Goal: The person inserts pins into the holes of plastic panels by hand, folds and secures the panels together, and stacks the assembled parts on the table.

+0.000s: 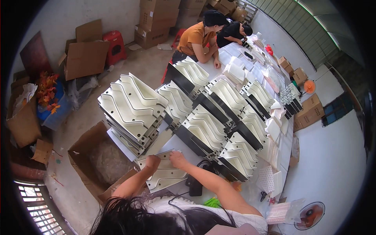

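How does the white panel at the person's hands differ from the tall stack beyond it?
The panel lies low, apparently a single piece; the stack rises high, many-layered. The left hand and right hand are at the panel, while neither touches the stack. Both are whitish, with zigzag ridges and dark round spots.

Ahead, a tray stack (132, 113) blocks the left grip (153, 161); over the carton (87, 140) seems passable.
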